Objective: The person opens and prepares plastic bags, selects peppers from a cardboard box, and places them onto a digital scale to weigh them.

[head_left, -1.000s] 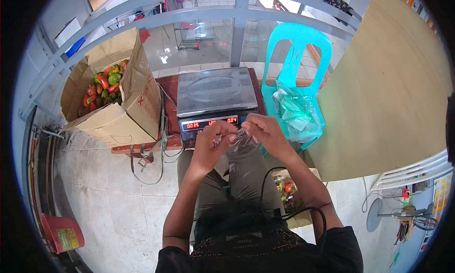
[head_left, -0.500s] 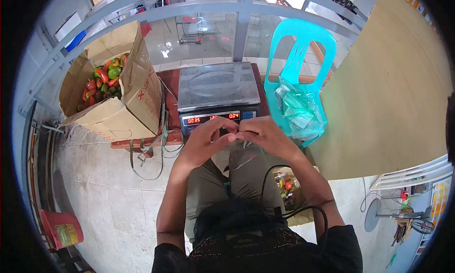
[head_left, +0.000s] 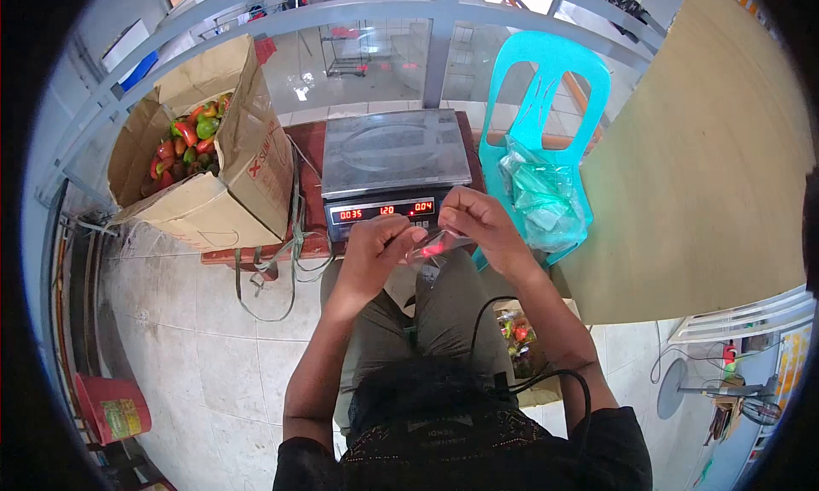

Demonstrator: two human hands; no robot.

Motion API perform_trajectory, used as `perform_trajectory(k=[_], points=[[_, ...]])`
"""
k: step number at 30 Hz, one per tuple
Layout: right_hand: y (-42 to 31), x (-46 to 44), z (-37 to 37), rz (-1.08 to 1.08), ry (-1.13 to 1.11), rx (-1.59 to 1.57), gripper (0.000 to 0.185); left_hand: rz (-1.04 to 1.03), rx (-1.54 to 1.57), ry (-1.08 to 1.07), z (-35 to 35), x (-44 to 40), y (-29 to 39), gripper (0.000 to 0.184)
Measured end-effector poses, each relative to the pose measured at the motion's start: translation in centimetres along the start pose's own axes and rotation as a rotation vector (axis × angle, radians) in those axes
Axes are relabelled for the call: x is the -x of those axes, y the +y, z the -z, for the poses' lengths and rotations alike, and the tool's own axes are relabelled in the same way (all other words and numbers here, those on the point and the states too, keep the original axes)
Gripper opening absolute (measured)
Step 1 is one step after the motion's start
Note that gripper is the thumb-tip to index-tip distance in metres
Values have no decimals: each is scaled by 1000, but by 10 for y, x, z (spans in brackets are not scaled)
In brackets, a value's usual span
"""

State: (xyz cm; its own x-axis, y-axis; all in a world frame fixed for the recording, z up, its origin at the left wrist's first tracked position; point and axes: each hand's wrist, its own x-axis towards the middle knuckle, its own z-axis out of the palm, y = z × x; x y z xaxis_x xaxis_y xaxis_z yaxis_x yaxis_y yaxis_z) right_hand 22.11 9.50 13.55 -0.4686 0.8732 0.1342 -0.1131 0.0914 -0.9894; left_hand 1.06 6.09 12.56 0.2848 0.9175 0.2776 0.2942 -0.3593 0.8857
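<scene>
Clear plastic bag (head_left: 434,248), seemingly not yet filled
Left hand (head_left: 374,256) and right hand (head_left: 485,231) pinch its edges; bell peppers (head_left: 185,133) lie loose in the cardboard box (head_left: 247,205).

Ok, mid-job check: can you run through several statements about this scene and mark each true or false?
1. The left hand and right hand both hold the clear plastic film. True.
2. The display of the scale is dark. False: it is lit in red.
3. The cardboard box holds red and green peppers. True.
4. The green plastic lies on the floor. False: it lies on the turquoise chair.
5. The red container stands off to the person's left. True.
</scene>
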Motion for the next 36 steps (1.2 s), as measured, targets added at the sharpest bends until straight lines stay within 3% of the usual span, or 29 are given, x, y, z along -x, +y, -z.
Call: perform_trajectory(k=[5, 11, 14, 17, 20, 23, 26, 30, 32, 36], points=[[2, -1, 2, -89, 184, -99, 18, 6, 322, -45, -17, 0, 7, 23], [6, -10, -1, 43, 250, 50, 20, 96, 78, -188, -17, 1, 3, 20], [-1, -16, -5, 167, 240, 149, 18, 130, 127, -253, -28, 4, -7, 15], [-11, -16, 4, 113, 255, 268, 16, 85, 399, -120, -34, 3, -2, 20], [-10, -20, 16, 118, 339, 186, 14, 37, 333, -174, -22, 0, -4, 19], [-21, -15, 28, 64, 278, 242, 16, 51, 340, -112, -22, 0, -16, 20], [-26, -10, 34, -35, -58, 316, 21, 61, 234, -83, -22, -1, -15, 25], [-16, -4, 36, -95, -314, 436, 26, 1, 87, -24, -24, -6, -8, 33], [-6, -2, 33, -78, -281, 440, 24, -49, 37, 20, -28, -6, -10, 35], [-8, 0, 26, 14, -177, 435, 22, 68, 159, 13, -32, -4, -18, 27]])
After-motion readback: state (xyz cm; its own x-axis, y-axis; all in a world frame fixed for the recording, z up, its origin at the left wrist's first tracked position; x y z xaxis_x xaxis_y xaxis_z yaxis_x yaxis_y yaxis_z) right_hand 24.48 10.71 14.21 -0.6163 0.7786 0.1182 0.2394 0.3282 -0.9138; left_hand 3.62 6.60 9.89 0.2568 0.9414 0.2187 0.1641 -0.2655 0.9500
